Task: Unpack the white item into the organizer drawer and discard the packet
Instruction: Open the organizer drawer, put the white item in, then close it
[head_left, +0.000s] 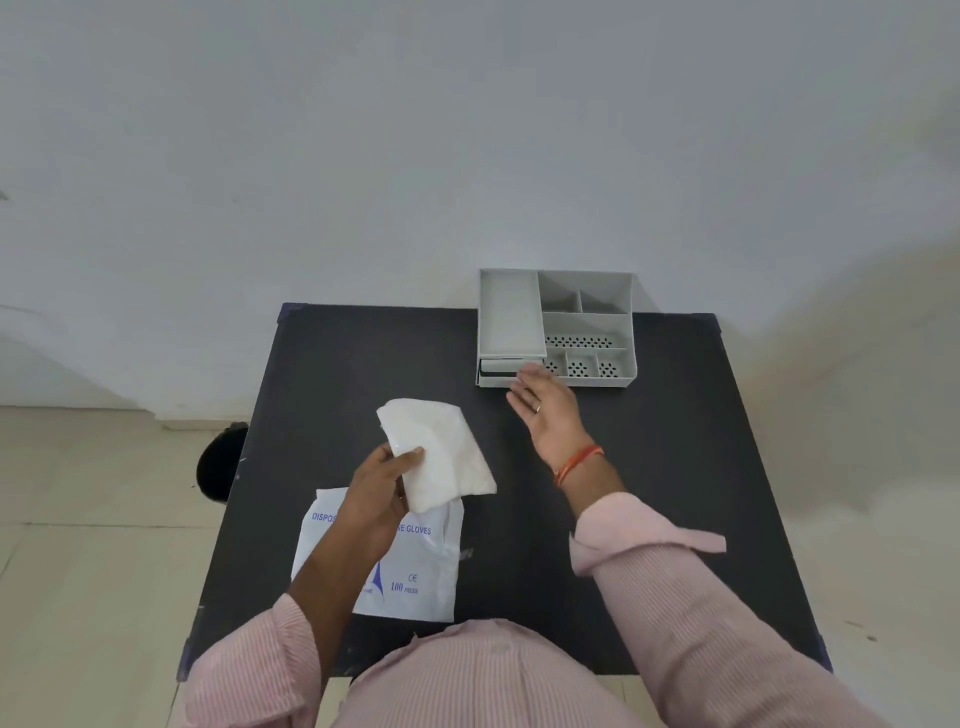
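Note:
My left hand (382, 486) grips a white folded stack of gloves (441, 452), lifted above the black table (649, 467). Beneath that hand lies the flat white packet (415, 571) with blue print reading "gloves" and "100 pieces". My right hand (548, 410) stretches forward with fingers apart, its fingertips at the front of the grey organizer (558, 325), right at the dark drawer (506, 366) in its lower left. The drawer looks barely out; I cannot tell how far.
The organizer stands at the table's far edge against the white wall, with several open compartments on top. A dark round bin (221, 462) sits on the floor left of the table. Pale floor tiles surround the table.

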